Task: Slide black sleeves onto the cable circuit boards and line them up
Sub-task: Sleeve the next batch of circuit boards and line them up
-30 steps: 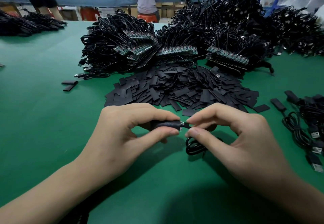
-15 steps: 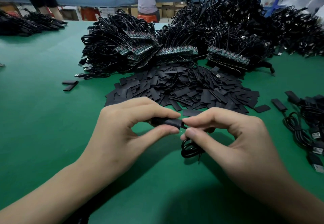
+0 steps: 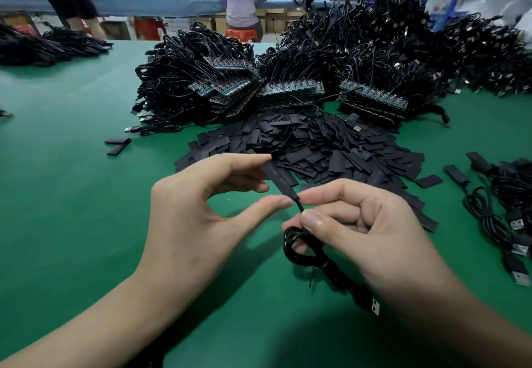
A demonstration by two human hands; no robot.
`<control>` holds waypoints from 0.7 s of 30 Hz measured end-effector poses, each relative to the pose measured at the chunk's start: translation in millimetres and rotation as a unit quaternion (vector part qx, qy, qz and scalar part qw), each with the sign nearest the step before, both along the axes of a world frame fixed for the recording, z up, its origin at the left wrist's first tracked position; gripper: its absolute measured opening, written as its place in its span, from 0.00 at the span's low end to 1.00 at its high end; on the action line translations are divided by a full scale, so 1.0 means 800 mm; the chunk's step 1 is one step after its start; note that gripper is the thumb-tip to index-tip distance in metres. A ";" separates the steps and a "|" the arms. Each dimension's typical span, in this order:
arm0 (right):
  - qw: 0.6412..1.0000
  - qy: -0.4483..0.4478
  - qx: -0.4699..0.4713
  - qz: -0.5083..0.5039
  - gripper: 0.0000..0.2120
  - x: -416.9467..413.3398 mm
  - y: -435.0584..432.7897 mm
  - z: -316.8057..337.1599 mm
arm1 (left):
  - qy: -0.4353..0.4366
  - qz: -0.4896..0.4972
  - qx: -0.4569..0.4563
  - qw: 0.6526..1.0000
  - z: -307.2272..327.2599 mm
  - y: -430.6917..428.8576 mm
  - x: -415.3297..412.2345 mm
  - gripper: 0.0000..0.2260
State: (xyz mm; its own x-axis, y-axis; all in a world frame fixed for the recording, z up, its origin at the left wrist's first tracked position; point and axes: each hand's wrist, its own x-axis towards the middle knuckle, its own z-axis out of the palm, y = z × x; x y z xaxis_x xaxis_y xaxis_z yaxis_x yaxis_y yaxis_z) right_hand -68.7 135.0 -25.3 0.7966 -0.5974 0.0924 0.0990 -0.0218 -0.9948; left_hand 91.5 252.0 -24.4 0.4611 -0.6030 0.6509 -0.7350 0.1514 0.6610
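Observation:
A black sleeve (image 3: 277, 178) covers the circuit board at the end of a black cable (image 3: 300, 248), and it points away from me. My left hand (image 3: 207, 206) holds the sleeve lengthwise, index fingertip at its far end and thumb tip at its cable end. My right hand (image 3: 362, 232) pinches the cable just below the sleeve between thumb and index finger. The coiled cable hangs under that hand, and its USB plug (image 3: 374, 307) lies on the green table (image 3: 72, 209).
A heap of loose black sleeves (image 3: 331, 148) lies just beyond my hands. Behind it are bundles of cables with bare circuit boards (image 3: 289, 91). Sleeved cables (image 3: 506, 212) lie at the right. Two stray sleeves (image 3: 116, 146) lie at the left. People stand at a far bench.
The sleeved board has swung from lying sideways to pointing away from me. My left fingers have spread along it. The right hand has moved nearer, and the USB plug is now in view.

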 end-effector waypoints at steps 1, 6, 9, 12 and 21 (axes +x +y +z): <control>1.000 0.002 0.000 -0.002 0.15 0.000 0.000 0.000 | -0.016 0.002 0.005 1.000 0.000 0.000 0.000 0.21; 1.000 0.011 -0.015 0.003 0.11 0.001 -0.003 -0.002 | -0.076 0.012 0.024 0.997 0.001 -0.001 -0.003 0.21; 0.998 0.027 -0.049 0.001 0.12 -0.001 -0.003 -0.002 | -0.111 0.023 0.033 0.993 0.001 -0.001 -0.003 0.19; 0.997 0.048 -0.059 -0.006 0.12 -0.003 -0.005 0.002 | -0.125 0.024 0.056 0.990 0.003 -0.001 0.000 0.19; 0.876 0.224 -0.331 -0.271 0.07 -0.072 -0.108 0.042 | -0.082 0.000 0.325 0.942 0.042 0.024 0.077 0.21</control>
State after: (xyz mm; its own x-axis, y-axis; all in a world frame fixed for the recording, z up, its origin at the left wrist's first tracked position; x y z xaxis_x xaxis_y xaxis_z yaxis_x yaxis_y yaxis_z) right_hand -126.3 49.0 8.3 0.4583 -0.8323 0.3120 -0.5014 -0.5319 -0.6824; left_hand 153.0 271.5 9.1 0.3866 -0.8987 0.2071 -0.8357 -0.2463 0.4909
